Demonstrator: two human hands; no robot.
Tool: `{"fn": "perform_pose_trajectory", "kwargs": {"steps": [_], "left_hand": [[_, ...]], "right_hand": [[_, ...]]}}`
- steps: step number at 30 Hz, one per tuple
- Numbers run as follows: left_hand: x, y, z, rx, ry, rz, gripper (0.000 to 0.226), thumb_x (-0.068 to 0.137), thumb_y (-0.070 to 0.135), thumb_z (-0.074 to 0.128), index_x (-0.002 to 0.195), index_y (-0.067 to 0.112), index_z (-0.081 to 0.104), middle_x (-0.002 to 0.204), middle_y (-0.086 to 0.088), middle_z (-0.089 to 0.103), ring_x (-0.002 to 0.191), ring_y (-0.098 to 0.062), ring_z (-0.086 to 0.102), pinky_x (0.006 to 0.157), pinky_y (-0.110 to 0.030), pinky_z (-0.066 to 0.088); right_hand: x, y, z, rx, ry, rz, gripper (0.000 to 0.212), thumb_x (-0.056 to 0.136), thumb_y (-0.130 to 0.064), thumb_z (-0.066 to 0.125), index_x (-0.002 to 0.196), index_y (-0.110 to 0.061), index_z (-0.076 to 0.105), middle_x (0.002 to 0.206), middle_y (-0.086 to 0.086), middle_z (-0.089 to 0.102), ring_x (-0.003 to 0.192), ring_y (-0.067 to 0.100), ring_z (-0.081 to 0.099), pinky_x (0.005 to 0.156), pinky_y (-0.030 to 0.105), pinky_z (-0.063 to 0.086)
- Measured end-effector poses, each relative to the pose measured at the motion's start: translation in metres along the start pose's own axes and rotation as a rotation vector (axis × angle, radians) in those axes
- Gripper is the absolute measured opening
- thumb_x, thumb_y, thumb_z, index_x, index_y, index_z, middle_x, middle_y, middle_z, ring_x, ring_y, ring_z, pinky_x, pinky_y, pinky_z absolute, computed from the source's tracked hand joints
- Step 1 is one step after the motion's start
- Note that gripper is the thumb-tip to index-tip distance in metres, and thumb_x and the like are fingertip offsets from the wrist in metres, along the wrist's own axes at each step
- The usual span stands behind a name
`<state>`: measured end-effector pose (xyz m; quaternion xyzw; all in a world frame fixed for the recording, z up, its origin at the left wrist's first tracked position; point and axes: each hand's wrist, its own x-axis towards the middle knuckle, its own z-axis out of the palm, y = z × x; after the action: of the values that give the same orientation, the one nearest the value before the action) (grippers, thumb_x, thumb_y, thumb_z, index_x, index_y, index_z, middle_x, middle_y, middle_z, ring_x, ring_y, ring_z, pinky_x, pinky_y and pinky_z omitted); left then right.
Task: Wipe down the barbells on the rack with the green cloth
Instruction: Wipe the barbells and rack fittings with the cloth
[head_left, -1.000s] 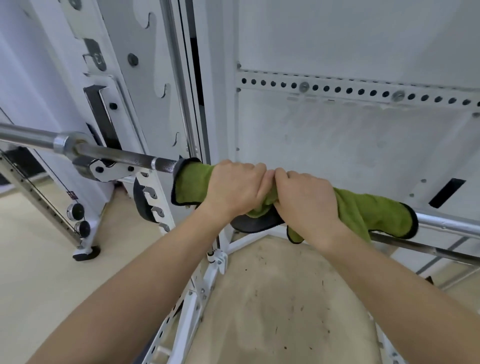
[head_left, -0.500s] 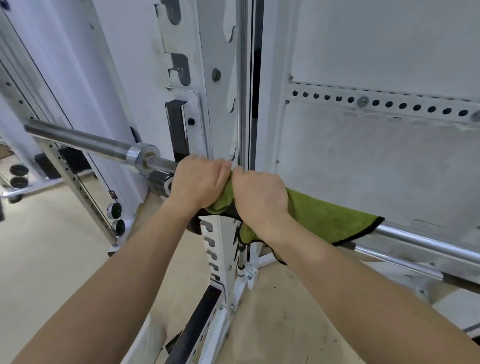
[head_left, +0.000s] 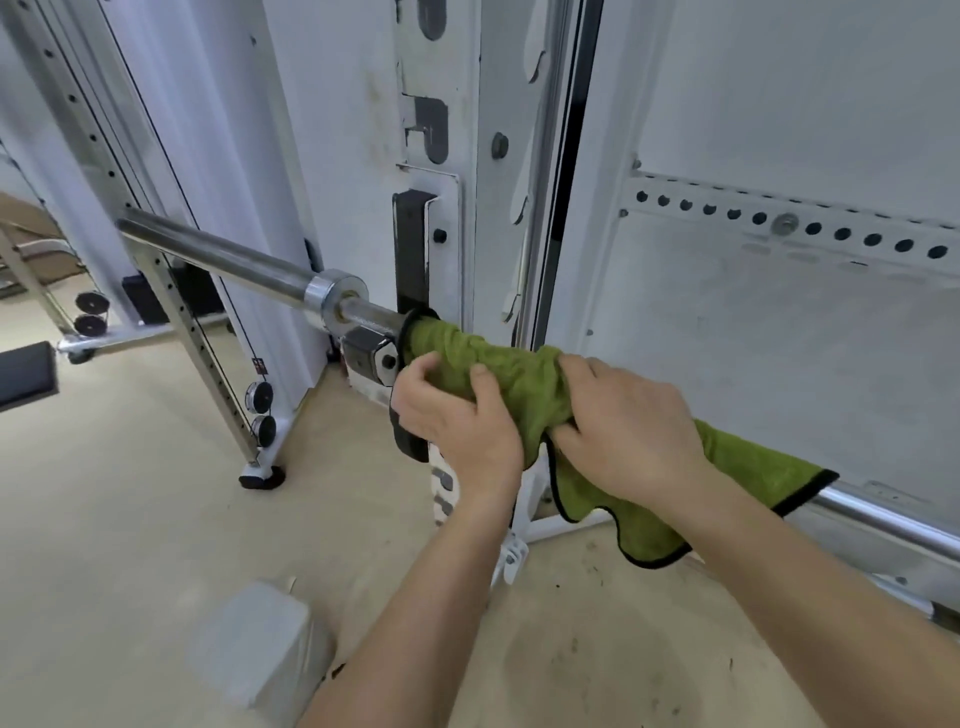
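The green cloth (head_left: 524, 384) is lying wrapped around the barbell (head_left: 223, 254), covering the shaft from just inside the collar (head_left: 332, 304) to a point beyond the right hand. The left hand (head_left: 457, 415) is curling loosely against the near side of the cloth, fingers (head_left: 480, 384) bent and pressing into the fabric; whether they are closing fully around the bar cannot be told. The right hand (head_left: 623, 431) is sitting just beside the left, clamping down over the cloth and the bar beneath it, thumb tucked under. Past the right hand, the cloth's black-edged tail is hanging slack below the bar, and bare steel is showing again further out. Beyond the left hand, the bar is resting in the rack's hook (head_left: 371, 358), with the uncovered sleeve projecting away from both hands. The white rack upright (head_left: 467, 156) is standing directly behind the hands. No containers are appearing in view. The floor (head_left: 130, 519) below is showing dark scuff marks.
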<state>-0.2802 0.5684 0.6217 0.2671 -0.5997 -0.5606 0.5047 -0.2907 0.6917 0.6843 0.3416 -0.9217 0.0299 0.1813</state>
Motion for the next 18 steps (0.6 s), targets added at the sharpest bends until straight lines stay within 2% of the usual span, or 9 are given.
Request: {"fn": "perform_pose_trajectory", "kwargs": {"steps": [2, 3, 5, 7, 10, 13, 15, 18], "left_hand": [[0.001, 0.007, -0.007, -0.262, -0.035, -0.494, 0.044, 0.09, 0.024, 0.058, 0.128, 0.005, 0.048, 0.133, -0.02, 0.052, 0.116, -0.032, 0.055, 0.108, -0.051, 0.042], [0.006, 0.014, -0.009, -0.406, -0.112, -0.653, 0.045, 0.093, 0.026, 0.056, 0.13, 0.0, 0.05, 0.131, -0.025, 0.057, 0.112, -0.034, 0.06, 0.104, -0.052, 0.047], [0.024, 0.023, -0.008, -0.627, -0.211, -0.844, 0.042, 0.1, 0.036, 0.05, 0.121, 0.004, 0.064, 0.118, -0.02, 0.069, 0.103, -0.03, 0.069, 0.094, -0.048, 0.055], [0.042, 0.029, -0.004, -0.676, -0.194, -0.917, 0.047, 0.101, 0.047, 0.044, 0.118, 0.01, 0.068, 0.112, -0.016, 0.072, 0.102, -0.029, 0.069, 0.088, -0.043, 0.056], [0.049, 0.033, 0.002, -0.697, -0.161, -0.943, 0.06, 0.1, 0.057, 0.038, 0.127, 0.011, 0.063, 0.117, -0.016, 0.069, 0.104, -0.03, 0.068, 0.083, -0.041, 0.057], [0.025, 0.04, 0.01, -0.719, -0.202, -0.993, 0.067, 0.097, 0.064, 0.034, 0.128, 0.012, 0.063, 0.119, -0.017, 0.067, 0.105, -0.032, 0.066, 0.078, -0.04, 0.057], [-0.004, 0.048, 0.017, -0.722, -0.228, -1.034, 0.067, 0.098, 0.063, 0.03, 0.123, 0.012, 0.066, 0.114, -0.017, 0.069, 0.101, -0.031, 0.066, 0.078, -0.039, 0.056], [-0.051, 0.06, 0.029, -0.754, -0.288, -1.103, 0.071, 0.097, 0.064, 0.028, 0.13, 0.013, 0.063, 0.123, -0.017, 0.067, 0.112, -0.032, 0.064, 0.088, -0.039, 0.054]], "right_hand": [[0.007, -0.007, 0.0, 0.025, 0.006, -0.063, 0.046, 0.095, -0.039, 0.045, 0.136, -0.019, 0.04, 0.112, 0.001, 0.059, 0.096, 0.025, 0.061, 0.061, 0.034, 0.041], [0.014, -0.012, 0.003, 0.022, 0.012, -0.094, 0.049, 0.096, -0.039, 0.044, 0.14, -0.018, 0.038, 0.115, 0.002, 0.059, 0.097, 0.027, 0.061, 0.062, 0.035, 0.042], [0.032, -0.023, 0.01, 0.003, 0.016, -0.149, 0.05, 0.098, -0.037, 0.041, 0.141, -0.013, 0.037, 0.116, 0.005, 0.06, 0.096, 0.029, 0.062, 0.06, 0.035, 0.04], [0.05, -0.033, 0.017, -0.017, 0.021, -0.196, 0.045, 0.1, -0.033, 0.039, 0.136, -0.008, 0.039, 0.112, 0.008, 0.061, 0.088, 0.03, 0.063, 0.057, 0.035, 0.038], [0.054, -0.032, 0.021, -0.043, 0.035, -0.209, 0.032, 0.099, -0.027, 0.041, 0.124, -0.007, 0.045, 0.101, 0.007, 0.061, 0.076, 0.03, 0.061, 0.054, 0.034, 0.036], [0.028, -0.013, 0.018, -0.078, 0.112, -0.168, 0.013, 0.09, -0.014, 0.057, 0.1, -0.007, 0.052, 0.081, 0.007, 0.06, 0.055, 0.025, 0.045, 0.045, 0.027, 0.018], [0.004, 0.002, 0.011, -0.125, 0.139, -0.103, 0.017, 0.079, -0.008, 0.067, 0.087, -0.007, 0.052, 0.065, 0.006, 0.055, 0.048, 0.022, 0.031, 0.047, 0.023, 0.005], [-0.033, 0.027, 0.001, -0.209, 0.113, -0.023, 0.022, 0.071, -0.007, 0.071, 0.083, -0.008, 0.053, 0.06, 0.005, 0.053, 0.049, 0.02, 0.027, 0.049, 0.022, 0.0]]}}
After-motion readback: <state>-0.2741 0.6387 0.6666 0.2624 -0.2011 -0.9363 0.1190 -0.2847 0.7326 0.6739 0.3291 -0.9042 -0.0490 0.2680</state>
